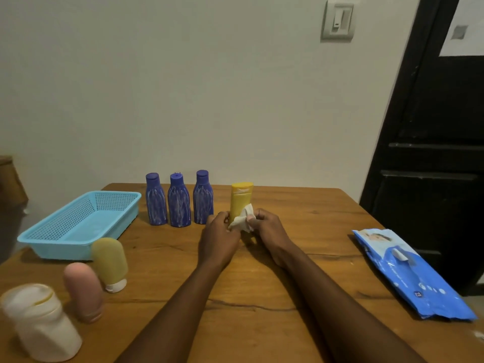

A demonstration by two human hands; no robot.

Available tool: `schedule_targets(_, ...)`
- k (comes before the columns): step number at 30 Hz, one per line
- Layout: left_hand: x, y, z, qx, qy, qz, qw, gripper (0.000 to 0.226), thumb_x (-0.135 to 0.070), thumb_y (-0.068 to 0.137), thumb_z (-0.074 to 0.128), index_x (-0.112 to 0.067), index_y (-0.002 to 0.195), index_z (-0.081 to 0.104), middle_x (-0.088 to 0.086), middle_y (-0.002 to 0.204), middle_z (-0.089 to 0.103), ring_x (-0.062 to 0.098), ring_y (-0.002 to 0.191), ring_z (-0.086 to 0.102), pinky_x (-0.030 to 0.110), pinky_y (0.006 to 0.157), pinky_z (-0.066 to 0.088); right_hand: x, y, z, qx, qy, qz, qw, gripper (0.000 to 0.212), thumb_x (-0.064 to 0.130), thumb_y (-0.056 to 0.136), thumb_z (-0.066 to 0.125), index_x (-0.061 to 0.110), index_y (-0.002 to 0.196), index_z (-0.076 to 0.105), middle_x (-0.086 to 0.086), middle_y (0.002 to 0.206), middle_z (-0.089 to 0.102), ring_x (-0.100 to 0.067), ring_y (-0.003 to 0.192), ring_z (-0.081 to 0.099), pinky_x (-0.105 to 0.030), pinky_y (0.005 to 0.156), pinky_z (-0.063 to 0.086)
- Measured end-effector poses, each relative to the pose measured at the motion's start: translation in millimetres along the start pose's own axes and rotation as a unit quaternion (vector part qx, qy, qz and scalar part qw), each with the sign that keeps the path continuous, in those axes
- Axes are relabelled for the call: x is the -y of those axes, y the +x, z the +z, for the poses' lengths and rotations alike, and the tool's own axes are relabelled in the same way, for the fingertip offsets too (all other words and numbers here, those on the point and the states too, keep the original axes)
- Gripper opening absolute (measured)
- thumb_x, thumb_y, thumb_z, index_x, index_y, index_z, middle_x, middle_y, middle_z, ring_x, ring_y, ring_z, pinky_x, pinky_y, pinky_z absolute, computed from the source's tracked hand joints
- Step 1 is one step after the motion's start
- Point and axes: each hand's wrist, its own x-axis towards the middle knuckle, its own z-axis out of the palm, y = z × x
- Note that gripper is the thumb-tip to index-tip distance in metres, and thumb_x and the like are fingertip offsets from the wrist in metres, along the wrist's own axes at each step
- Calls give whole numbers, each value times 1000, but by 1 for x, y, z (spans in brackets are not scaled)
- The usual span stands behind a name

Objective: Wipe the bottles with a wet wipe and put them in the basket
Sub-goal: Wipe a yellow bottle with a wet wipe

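A yellow bottle (pixel 239 201) stands upright at the table's middle, cap on top. My left hand (pixel 218 238) grips its lower part from the left. My right hand (pixel 268 229) pinches a crumpled white wet wipe (pixel 242 218) against the bottle's front. Three purple bottles (pixel 179 201) stand in a row just to the left. A light blue mesh basket (pixel 78 224) lies at the far left with nothing visible inside. Nearer me on the left stand an olive tube (pixel 110 260), a pink bottle (pixel 83 289) and a white bottle (pixel 42 323).
A blue wet-wipe pack (pixel 411 273) lies on the right side of the wooden table (pixel 248 297). A white wall rises behind the table, and a dark door (pixel 432 153) stands at the right.
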Motion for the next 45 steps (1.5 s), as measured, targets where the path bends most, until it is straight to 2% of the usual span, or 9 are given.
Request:
schedule_targets(4, -1, -23, -9, 0, 24, 20, 1000, 35, -36, 93, 68, -25, 125, 61, -2, 117, 58, 14, 96, 59, 37, 80, 55, -1, -32, -2, -2, -3, -16, 1000, 22, 29, 106, 48, 22, 117, 65, -3, 111, 73, -23, 104, 68, -43, 94, 57)
schedule_targets(8, 0, -49, -22, 18, 23, 30, 999, 50, -55, 88, 69, -32, 131, 58, -8, 120, 59, 9, 92, 63, 41, 78, 58, 2, -70, 0, -12, -3, -31, 999, 22, 28, 107, 47, 23, 117, 66, 0, 109, 72, -21, 104, 67, -33, 88, 54)
schedule_targets(15, -3, -104, -51, 51, -2, 43, 998, 42, -55, 83, 75, -38, 118, 61, -19, 107, 68, 0, 86, 63, 39, 75, 59, 3, -130, 8, -32, -7, -49, 998, 20, 26, 107, 49, 23, 110, 69, -2, 104, 74, -20, 98, 68, -31, 82, 54)
schedule_targets(20, -9, -142, -75, 65, -19, 55, 996, 36, -62, 78, 77, -39, 104, 65, -19, 92, 69, -1, 79, 61, 27, 61, 45, 8, -167, 12, -44, 30, -53, 997, 22, 19, 106, 50, 18, 108, 72, -3, 100, 76, -19, 95, 70, -34, 83, 58)
schedule_targets(26, -9, -164, -92, 89, -9, 46, 995, 39, -62, 78, 74, -39, 109, 66, -17, 99, 68, 0, 86, 62, 28, 67, 49, 13, -192, 17, -161, 50, -115, 979, 13, 17, 100, 63, 22, 103, 74, 1, 96, 76, -18, 92, 73, -47, 82, 63)
schedule_targets(30, -7, -168, -94, 108, -16, 51, 993, 48, -70, 77, 68, -41, 115, 66, -21, 106, 70, 1, 93, 64, 36, 81, 56, 43, -203, 17, -190, -2, -246, 951, 16, 8, 92, 71, 23, 98, 73, 7, 93, 74, -11, 91, 69, -30, 77, 61)
schedule_targets(34, -8, -168, -95, 121, -6, 50, 991, 39, -65, 79, 70, -43, 111, 63, -22, 104, 70, 3, 95, 65, 40, 83, 57, 64, -195, 19, -208, -157, -350, 900, 33, -5, 84, 72, 22, 104, 73, 10, 102, 69, -2, 97, 63, -12, 75, 52)
schedule_targets(39, -3, -165, -92, 127, 12, 41, 991, 26, -57, 87, 67, -44, 109, 62, -20, 100, 68, 5, 91, 64, 39, 79, 57, 45, -181, 30, -204, -407, -418, 786, 46, 4, 75, 86, 19, 116, 73, -2, 117, 65, -14, 104, 61, -17, 74, 53)
schedule_targets(45, -3, -164, -92, 115, 34, 41, 992, 18, -30, 95, 57, -37, 112, 59, -15, 101, 65, 11, 93, 61, 41, 84, 56, 4, -195, 30, -159, -523, -421, 724, 57, 18, 68, 91, 21, 121, 70, -1, 115, 66, -15, 99, 60, -25, 73, 53)
